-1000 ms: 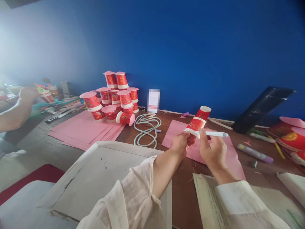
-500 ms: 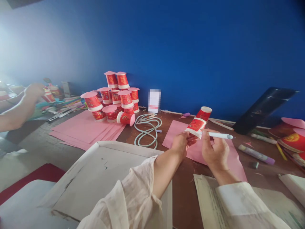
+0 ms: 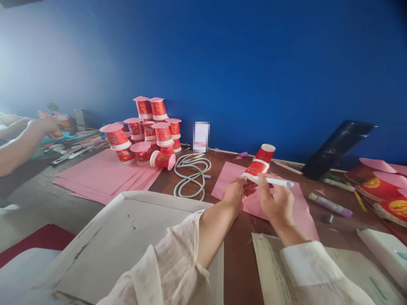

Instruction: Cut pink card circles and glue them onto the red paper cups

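Two red paper cups [image 3: 256,167], one nested in the other, are tilted above a pink sheet [image 3: 224,178]. My left hand [image 3: 235,195] grips the white rim at their lower end. A white pen [image 3: 276,182] is pinched in my right hand [image 3: 277,201], its tip end at the lower cup's rim. What the pen tip touches is too small to tell. The pink sheet lies under both hands on the brown table.
Stacked red cups with pink discs [image 3: 163,134] stand at centre left beside pink sheets [image 3: 92,171]. Also around are a coiled cable [image 3: 190,178], a black cylinder [image 3: 338,148], a glue stick [image 3: 330,204], a white box lid [image 3: 127,237] and a co-worker's hand [image 3: 44,126] at far left.
The whole view has shifted, so most things sit a little further left. Both hands keep their holds on the cups and pen. The co-worker's hand has moved slightly.
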`<state>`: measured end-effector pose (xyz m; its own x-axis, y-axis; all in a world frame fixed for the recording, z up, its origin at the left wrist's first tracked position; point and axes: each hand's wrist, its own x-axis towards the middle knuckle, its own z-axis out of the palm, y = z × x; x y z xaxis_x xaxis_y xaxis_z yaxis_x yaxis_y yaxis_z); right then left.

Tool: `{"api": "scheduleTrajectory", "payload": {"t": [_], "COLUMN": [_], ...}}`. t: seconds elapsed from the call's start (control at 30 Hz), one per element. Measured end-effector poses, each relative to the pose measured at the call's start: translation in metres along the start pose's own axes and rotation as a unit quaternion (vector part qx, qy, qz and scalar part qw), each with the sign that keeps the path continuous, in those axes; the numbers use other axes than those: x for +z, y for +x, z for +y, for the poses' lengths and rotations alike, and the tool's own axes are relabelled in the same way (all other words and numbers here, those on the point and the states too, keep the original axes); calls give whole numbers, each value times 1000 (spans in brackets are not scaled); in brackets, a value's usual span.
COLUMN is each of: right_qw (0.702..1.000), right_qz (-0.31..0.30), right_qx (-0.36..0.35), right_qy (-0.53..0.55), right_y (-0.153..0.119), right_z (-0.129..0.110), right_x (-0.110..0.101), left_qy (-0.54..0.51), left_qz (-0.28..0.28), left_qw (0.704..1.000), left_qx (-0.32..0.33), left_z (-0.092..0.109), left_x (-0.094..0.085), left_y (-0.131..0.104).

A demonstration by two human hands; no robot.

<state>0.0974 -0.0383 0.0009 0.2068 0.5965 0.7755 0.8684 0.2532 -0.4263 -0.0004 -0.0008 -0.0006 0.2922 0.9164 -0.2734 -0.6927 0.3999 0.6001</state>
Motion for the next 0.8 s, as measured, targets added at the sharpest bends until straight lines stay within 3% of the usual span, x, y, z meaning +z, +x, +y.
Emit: {"api": "scheduleTrajectory", "payload": {"t": [0.23,0.43,0.8], "right_qw": [1000,999,1000], "right_qz": [-4,40,15], "right_qx": [-11,6,0], "right_qy": [-6,-2,-10], "right_y": [0,-2,-1], "right_z": [1,4,3], "right_x": [1,2,3], "left_qy": [-9,-15,-2], "left_qz": [8,6,7], "left_qw": [1000,1000,1000], "left_qx": [4,0,0], "left_z": [-1,1,0], "left_x": [-1,-1,-1], "left_y": [2,0,0]}}
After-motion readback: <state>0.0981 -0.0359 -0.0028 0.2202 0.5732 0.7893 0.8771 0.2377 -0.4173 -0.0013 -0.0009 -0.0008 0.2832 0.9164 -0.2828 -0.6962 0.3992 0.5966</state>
